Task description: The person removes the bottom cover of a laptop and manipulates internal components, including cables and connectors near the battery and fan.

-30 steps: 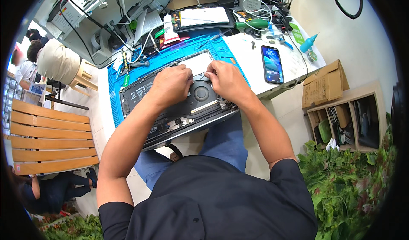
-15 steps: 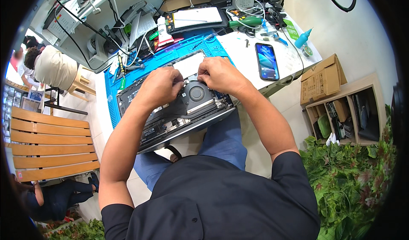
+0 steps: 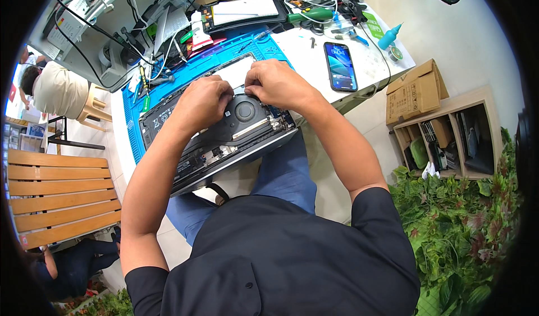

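Observation:
An opened laptop (image 3: pixel 227 132) with its inner parts bare lies tilted across the front edge of the bench, its near edge over my lap. Above its round black fan (image 3: pixel 245 111) my left hand (image 3: pixel 203 101) and my right hand (image 3: pixel 276 83) come close together. Fingers of both hands are bent into a pinch at the parts just beyond the fan. Whatever they grip there is too small or hidden behind the fingertips. A white panel (image 3: pixel 238 69) shows past my hands at the laptop's far side.
A blue work mat (image 3: pixel 264 49) carries tools and cables. To the right lie a phone (image 3: pixel 341 66) with a lit screen, a green-handled tool (image 3: pixel 310 15) and a blue bottle (image 3: pixel 390 37). A cardboard box (image 3: pixel 414 98) stands on a shelf unit (image 3: pixel 494 126). A slatted bench (image 3: pixel 62 189) is at left.
The whole view has shifted, so bench and laptop appear slightly further left and up. Both hands stay pinched beyond the fan, the left one now nearer the right.

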Motion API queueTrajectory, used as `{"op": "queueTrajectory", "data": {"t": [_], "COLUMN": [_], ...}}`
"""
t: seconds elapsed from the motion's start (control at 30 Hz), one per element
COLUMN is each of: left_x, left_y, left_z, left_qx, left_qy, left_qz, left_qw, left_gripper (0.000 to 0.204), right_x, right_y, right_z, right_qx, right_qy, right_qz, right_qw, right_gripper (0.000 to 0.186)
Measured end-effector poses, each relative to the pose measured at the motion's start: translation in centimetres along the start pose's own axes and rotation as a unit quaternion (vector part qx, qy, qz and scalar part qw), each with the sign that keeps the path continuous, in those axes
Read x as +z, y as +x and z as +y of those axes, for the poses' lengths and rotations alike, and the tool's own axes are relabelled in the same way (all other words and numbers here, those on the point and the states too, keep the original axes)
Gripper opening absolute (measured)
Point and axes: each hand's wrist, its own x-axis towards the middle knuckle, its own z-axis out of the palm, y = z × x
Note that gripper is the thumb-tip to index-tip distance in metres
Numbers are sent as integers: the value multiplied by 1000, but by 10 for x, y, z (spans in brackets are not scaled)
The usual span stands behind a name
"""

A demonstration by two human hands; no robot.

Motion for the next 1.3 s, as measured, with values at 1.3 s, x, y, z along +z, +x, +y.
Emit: {"op": "queueTrajectory", "data": {"t": [1.3], "left_x": [7], "left_y": [11], "left_z": [9], "left_qx": [-98], "left_qy": [-94], "left_qz": [17], "left_qw": [991], "left_gripper": [23], "right_x": [7], "right_y": [-30], "right_z": [-1], "right_qx": [36], "right_qy": [111], "right_qz": [185], "right_qw": [976], "right_gripper": [25]}}
